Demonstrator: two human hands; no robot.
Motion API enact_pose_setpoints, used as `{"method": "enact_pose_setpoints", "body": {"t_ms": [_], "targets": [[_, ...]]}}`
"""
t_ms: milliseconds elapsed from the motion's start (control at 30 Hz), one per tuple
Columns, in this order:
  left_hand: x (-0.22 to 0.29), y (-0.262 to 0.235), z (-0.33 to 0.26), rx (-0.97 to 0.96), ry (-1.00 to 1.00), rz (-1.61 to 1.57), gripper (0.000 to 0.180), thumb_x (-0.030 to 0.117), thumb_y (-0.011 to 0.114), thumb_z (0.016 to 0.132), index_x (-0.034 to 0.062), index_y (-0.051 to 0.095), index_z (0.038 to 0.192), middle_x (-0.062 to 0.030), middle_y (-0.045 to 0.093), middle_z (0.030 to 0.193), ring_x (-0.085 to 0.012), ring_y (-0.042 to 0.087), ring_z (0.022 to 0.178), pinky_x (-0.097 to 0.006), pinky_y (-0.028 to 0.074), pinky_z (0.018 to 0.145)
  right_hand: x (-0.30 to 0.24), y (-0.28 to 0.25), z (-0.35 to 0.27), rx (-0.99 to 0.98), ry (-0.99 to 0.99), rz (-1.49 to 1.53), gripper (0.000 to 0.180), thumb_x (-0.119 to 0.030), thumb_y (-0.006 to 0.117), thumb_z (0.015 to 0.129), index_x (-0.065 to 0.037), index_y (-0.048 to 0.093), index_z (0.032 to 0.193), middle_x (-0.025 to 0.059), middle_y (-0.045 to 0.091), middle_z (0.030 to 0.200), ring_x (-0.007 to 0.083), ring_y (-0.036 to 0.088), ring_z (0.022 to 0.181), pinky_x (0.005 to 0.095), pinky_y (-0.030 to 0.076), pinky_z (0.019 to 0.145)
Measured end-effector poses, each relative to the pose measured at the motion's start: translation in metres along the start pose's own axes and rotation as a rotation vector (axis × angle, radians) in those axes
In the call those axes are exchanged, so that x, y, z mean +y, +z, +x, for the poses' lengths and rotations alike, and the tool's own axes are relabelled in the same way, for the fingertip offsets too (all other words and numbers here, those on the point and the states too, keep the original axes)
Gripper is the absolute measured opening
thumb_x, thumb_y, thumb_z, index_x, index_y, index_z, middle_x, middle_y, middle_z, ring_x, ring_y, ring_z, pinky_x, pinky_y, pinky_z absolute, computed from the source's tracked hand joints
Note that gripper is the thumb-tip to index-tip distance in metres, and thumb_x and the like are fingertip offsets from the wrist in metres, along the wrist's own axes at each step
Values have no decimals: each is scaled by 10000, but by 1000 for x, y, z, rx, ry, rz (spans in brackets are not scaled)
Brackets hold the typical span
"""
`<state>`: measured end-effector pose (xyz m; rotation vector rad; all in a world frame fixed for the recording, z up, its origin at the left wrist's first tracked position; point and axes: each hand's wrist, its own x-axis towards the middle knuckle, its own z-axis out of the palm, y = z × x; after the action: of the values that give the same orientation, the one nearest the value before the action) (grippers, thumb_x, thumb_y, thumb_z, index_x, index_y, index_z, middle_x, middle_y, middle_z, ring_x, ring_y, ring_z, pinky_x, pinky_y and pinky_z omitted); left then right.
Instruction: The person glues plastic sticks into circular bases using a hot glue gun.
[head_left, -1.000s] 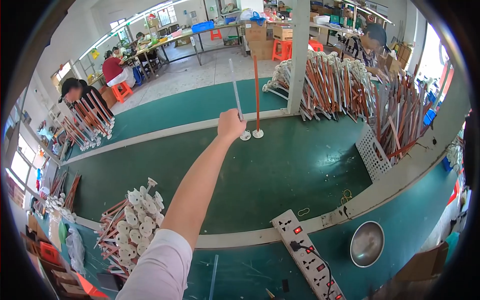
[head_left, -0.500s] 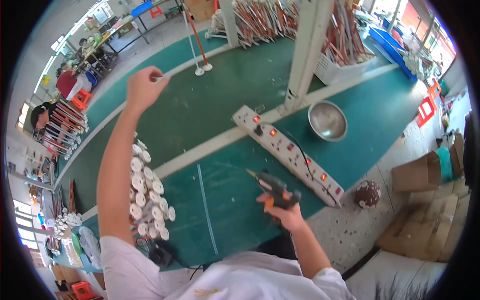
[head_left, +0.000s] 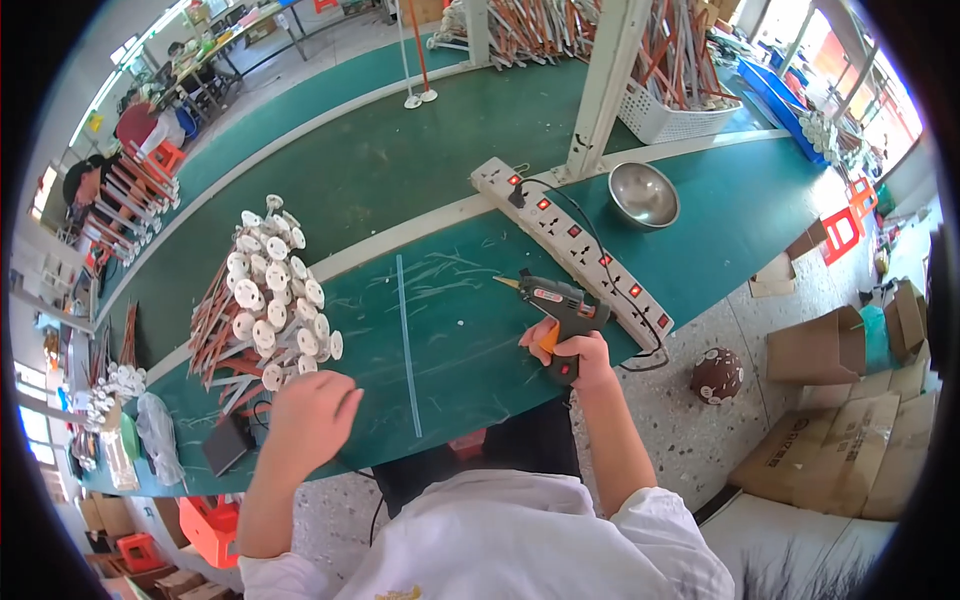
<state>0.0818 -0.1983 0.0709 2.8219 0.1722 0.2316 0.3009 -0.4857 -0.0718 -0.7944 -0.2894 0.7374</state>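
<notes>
My right hand (head_left: 572, 352) is wrapped round the grip of a dark glue gun (head_left: 562, 302), held over the green table with its nozzle to the left. My left hand (head_left: 312, 418) is curled at the near edge of a heap of thin red-brown and white sticks with white disc ends (head_left: 268, 285). Its bent fingers hide whatever they may hold. Between my hands a long translucent stick (head_left: 407, 345) lies on the table. Two upright sticks, one white (head_left: 406, 60) and one red-brown (head_left: 418, 50), stand on disc bases at the far side.
A white power strip (head_left: 580, 255) with red-lit switches and a black cord lies right of the glue gun. Beyond it are a metal bowl (head_left: 643, 196), a white post (head_left: 607, 90) and a white basket (head_left: 675, 120) of sticks. Cardboard boxes (head_left: 815, 345) stand on the floor.
My left hand has come down and back from the far side of the table to the stick heap. The glue gun has risen slightly and turned more level in my right hand.
</notes>
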Motion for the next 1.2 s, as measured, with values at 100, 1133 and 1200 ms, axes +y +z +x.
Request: {"method": "enact_pose_setpoints", "body": {"t_ms": [100,1133,1200], "targets": [[0,27,-3,-84,-25,54,101,128,738,848,43,695,882,-127,697,843,-338,677,798,-434,535,692,0,3,1,-51,-11,-34,361,-78,590,652,40,683,980,201,705,939,266,621,762,368,490,686],[-167,-59,29,315,-477,9,360,150,581,945,108,609,1301,-220,701,874,-419,673,801,-489,513,727,8,10,7,45,-94,-252,494,-75,605,663,44,635,1141,187,688,934,290,616,824,480,507,894],[-181,-67,39,343,-579,5,378,155,610,883,96,647,1254,-244,699,893,-423,683,837,-499,524,764,8,9,6,49,-99,-255,504,-69,605,670,39,630,1161,187,690,939,288,616,825,477,507,884]]}}
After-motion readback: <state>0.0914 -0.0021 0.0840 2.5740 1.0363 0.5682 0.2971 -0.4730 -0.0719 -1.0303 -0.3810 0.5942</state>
